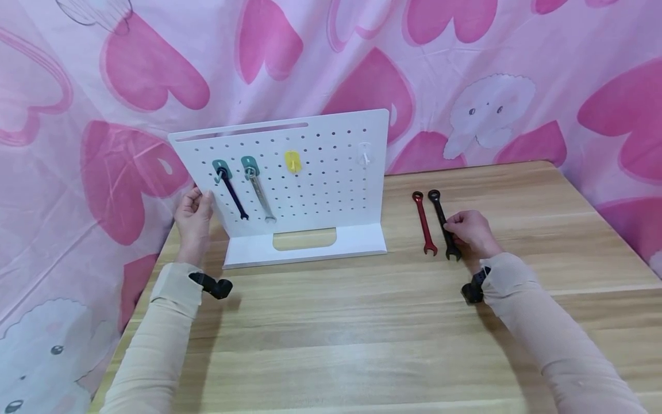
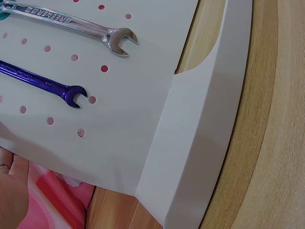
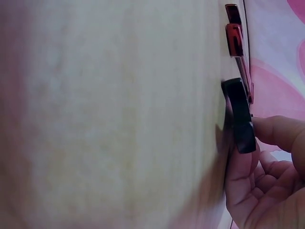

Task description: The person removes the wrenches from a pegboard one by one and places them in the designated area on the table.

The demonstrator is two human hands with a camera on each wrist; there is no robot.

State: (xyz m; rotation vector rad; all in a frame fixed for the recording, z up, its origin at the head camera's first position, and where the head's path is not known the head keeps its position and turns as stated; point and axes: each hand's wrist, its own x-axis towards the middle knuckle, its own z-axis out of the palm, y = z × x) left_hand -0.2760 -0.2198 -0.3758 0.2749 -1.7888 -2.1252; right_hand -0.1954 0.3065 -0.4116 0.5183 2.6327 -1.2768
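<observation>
A white pegboard [image 1: 331, 195] stands on the table, its left edge pinched by my left hand [image 1: 193, 217], which the left wrist view shows only in part. From green hooks on the board hang a dark blue-purple wrench [image 1: 235, 197] and a silver wrench [image 1: 261, 197]. To the right of the board lie a red wrench [image 1: 424, 223] and a larger black wrench [image 1: 443, 223]. My right hand [image 1: 470, 231] pinches the black wrench by its handle. In the right wrist view, thumb and fingers meet at the black wrench [image 3: 237, 112], close to the tabletop.
A yellow hook [image 1: 292, 161] and a clear hook [image 1: 365, 154] on the pegboard hold nothing. The wooden table [image 1: 336, 333] extends toward me. Behind it hangs a pink curtain [image 1: 320, 52] with hearts. Each wrist carries a small black camera [image 1: 212, 285].
</observation>
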